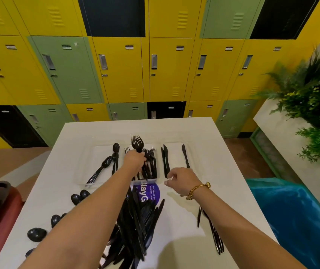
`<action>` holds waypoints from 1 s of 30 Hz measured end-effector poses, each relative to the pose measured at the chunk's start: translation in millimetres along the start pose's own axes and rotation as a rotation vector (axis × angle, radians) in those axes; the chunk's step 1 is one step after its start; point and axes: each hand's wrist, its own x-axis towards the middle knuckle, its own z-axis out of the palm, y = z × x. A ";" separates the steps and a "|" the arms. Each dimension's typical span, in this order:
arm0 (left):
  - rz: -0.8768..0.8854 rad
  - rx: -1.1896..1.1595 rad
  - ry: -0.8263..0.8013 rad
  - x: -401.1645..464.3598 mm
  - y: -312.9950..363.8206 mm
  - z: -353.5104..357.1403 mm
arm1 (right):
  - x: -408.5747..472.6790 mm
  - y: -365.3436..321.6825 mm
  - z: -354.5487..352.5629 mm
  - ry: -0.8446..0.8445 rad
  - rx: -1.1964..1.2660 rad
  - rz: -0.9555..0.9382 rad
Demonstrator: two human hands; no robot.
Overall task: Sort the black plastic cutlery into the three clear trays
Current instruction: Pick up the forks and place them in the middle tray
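while most of the purple sticker on the desk is hidden by an arm, the white letters "layg" and a smaller line beginning "let's keep our pantries" can be read, upside down to the camera. small name labels on the locker doors are too blurred to read. three clear, thin-walled plastic trays sit side by side at the far part of the white, glossy desk: the left tray holds oval-bowled black spoons, the middle tray holds black forks, the right tray holds three slim black knives. the left hand is above the middle tray, its fingers curled tight around the handle of a black fork whose tines point away. the right hand, with a gold chain bracelet at the wrist, hovers at the near edge of the right tray, its fingers loosely bent and apart, gripping nothing. a loose heap of unsorted black cutlery lies on the near desk, with stray spoons to its left and a few pieces to its right.
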 end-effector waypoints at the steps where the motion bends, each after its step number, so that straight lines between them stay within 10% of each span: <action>1: 0.057 0.113 0.055 6.6 4.2 -1.5 | 1.1 3.8 -1.1 0.003 0.009 0.014; 15: 0.153 0.836 0.048 30.4 -7.7 43.9 | 5.6 63.3 1.2 0.017 0.037 0.170; 30: 0.294 0.658 0.144 6.2 8.5 43.7 | -12.3 90.7 -18.3 0.042 -0.059 0.287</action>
